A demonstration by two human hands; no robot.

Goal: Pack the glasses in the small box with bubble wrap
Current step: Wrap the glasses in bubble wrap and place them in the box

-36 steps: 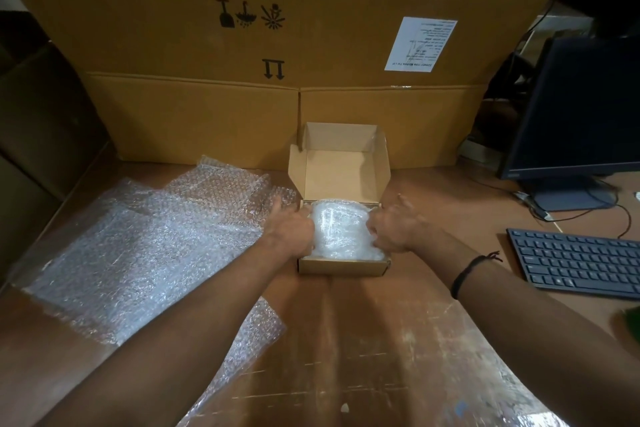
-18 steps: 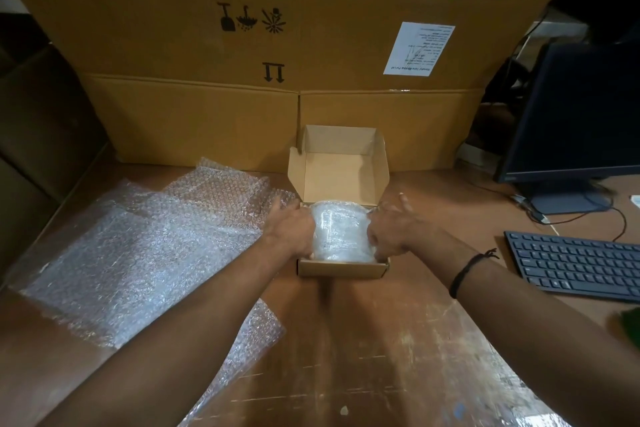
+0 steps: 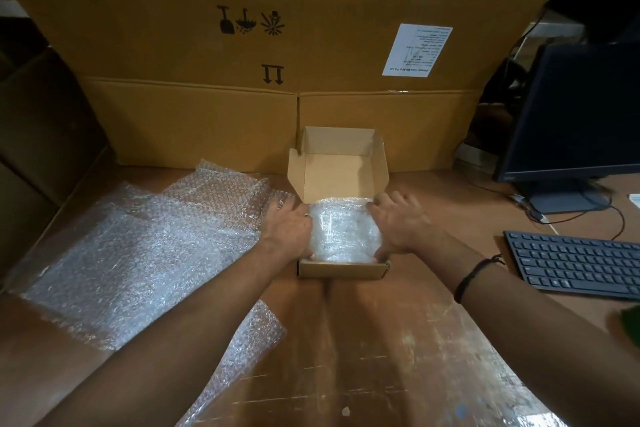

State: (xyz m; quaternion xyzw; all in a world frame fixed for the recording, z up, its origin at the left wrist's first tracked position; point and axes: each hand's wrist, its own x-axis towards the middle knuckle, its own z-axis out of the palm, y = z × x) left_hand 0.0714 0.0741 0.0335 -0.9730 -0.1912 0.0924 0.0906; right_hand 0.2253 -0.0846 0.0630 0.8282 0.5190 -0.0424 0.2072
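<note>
Wrapped bundle sits in the small box, its top bulging above the rim. Glasses are presumably inside the wrap, but I can't see them through it. Left hand grips the bundle's left side and right hand its right side. Fingers are curled round it, thumbs at the near edge.

Step in hand, my read: seat the bundle fully.
- Press down evenly from both sides with no inward squeeze, so the load goes into the wrap, not the glass.
- Tuck stray wrap inside the walls so the lid doesn't snag when it folds over.
- Bundle looks wall to wall, so fingers should exit upward, not sideways.

Edges and room:
- Far: lid stands open, just in front of the cartons. It can only swing toward the person.
- Left: loose bubble wrap just beside the box. Soft, no obstacle.
- Right: table runs on to the keyboard and monitor, both well apart.
- Near side: open for the arms.
</note>
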